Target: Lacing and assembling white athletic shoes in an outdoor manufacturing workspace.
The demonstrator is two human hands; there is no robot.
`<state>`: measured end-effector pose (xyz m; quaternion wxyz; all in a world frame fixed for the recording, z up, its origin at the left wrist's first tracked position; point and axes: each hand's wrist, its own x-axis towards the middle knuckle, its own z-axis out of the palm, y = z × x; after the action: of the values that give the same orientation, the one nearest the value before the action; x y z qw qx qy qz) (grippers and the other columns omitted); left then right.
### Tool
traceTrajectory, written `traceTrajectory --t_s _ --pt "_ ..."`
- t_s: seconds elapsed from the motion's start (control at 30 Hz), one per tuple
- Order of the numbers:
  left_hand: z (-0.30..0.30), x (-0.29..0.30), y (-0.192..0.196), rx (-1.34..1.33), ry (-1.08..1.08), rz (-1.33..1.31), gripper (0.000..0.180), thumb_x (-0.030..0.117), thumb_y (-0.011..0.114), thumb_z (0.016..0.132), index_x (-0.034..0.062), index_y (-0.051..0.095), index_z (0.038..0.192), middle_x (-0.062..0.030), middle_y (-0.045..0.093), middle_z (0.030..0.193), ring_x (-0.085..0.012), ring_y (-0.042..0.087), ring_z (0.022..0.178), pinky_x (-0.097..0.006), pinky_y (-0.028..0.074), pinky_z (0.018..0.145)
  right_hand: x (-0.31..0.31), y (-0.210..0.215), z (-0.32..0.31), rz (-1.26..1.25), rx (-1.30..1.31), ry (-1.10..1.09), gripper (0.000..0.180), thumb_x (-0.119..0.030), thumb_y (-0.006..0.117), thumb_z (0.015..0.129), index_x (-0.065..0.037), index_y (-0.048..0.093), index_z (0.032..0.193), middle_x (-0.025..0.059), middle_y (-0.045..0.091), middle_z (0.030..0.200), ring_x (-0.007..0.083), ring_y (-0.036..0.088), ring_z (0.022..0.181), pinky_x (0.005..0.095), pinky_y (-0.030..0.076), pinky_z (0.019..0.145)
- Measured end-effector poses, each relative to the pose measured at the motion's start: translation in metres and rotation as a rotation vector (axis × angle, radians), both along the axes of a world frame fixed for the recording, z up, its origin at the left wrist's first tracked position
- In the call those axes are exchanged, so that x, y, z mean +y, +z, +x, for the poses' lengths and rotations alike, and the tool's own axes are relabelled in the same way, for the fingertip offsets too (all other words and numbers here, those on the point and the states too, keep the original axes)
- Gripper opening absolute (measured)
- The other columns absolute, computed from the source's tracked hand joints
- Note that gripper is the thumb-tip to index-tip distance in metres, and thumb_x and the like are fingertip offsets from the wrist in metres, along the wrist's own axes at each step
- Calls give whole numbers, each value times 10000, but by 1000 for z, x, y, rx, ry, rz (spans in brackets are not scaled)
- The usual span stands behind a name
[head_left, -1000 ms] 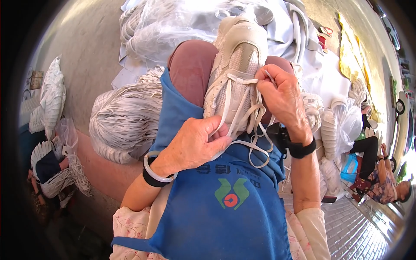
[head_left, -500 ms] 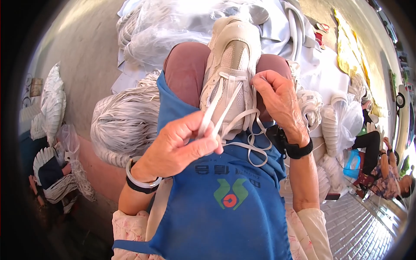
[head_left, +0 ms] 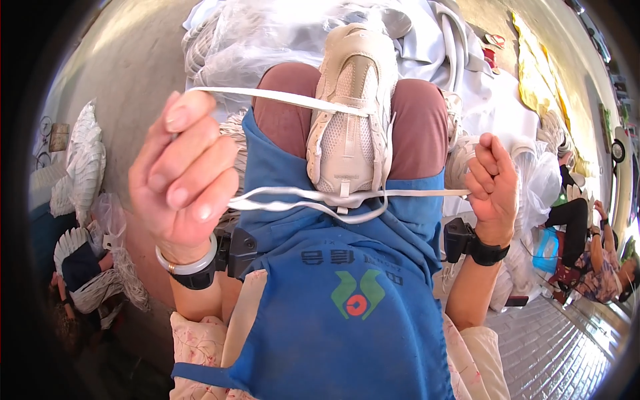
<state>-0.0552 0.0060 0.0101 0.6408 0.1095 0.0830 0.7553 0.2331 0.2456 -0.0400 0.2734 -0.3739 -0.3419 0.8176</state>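
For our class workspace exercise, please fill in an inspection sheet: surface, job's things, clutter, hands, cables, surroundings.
Surface: blue apron over the person's lap.
Job's things: pale shoe between the knees, toe pointing away; white lace drawn out to both sides.
Clutter: clear plastic and pale sheeting beyond the knees.
Left hand: raised, holding lace.
Right hand: closed on lace, lower than the left.
Cables: none clearly made out.
Surroundings: yellow cloth, paving and a seated person, all at right.
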Motion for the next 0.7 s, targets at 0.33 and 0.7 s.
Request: traceTrajectory --t_s 0.33,0.7 --pt "21 -15 66 31 299 163 127 39 372 962 54 396 839 -104 544 628 -244 563 569 -375 514 533 -70 -1 -46 -121 51 254 246 -207 462 1031 -4 596 990 -84 291 601 13 251 457 185 216 381" --pt "19 -26 94 305 404 290 272 46 460 904 53 511 637 -92 617 566 -177 613 491 -300 555 554 -82 -4 -41 1054 -473 178 146 -40 593 908 9 660 1028 81 633 910 152 592 790 268 471 754"
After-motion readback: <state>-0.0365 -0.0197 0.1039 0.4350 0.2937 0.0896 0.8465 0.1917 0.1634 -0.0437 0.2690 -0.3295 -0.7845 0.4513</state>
